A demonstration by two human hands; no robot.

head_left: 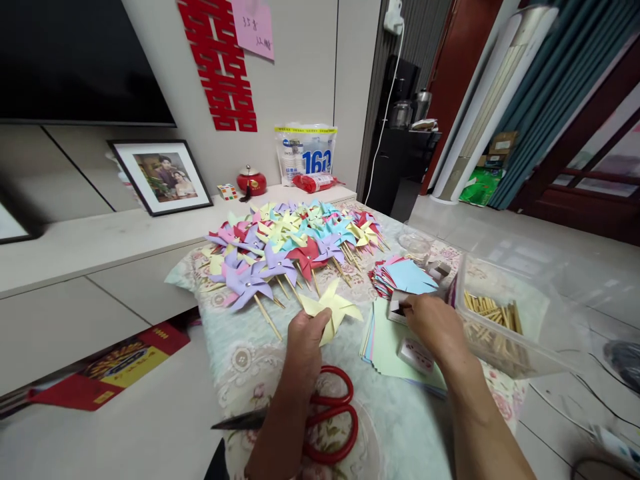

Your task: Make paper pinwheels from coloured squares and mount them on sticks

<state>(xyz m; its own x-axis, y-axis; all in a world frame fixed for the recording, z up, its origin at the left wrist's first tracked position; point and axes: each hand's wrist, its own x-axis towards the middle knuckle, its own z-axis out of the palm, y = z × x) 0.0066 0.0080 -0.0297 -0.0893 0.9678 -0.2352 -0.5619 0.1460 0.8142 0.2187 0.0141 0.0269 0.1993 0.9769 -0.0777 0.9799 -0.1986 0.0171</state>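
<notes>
My left hand (306,337) pinches a pale yellow paper pinwheel (336,308) between thumb and fingers. No stick shows on it. At the small white open box (398,313), my right hand (434,325) has its fingers curled down over the edge; the fingertips are hidden. Below that hand a second small white box (416,355) lies on a stack of coloured paper sheets (384,350). Under my left forearm rest scissors with red handles (333,437), blades pointing left. Beyond my hands, many finished pinwheels (290,230) on wooden sticks lie heaped together.
To the right stands a clear plastic bin (530,353) of wooden sticks (493,313). Cut paper pieces (407,275) are piled near a clear round lid (415,240). Behind the flowered tablecloth (400,427) runs a white cabinet (100,243) with a framed photo (161,177).
</notes>
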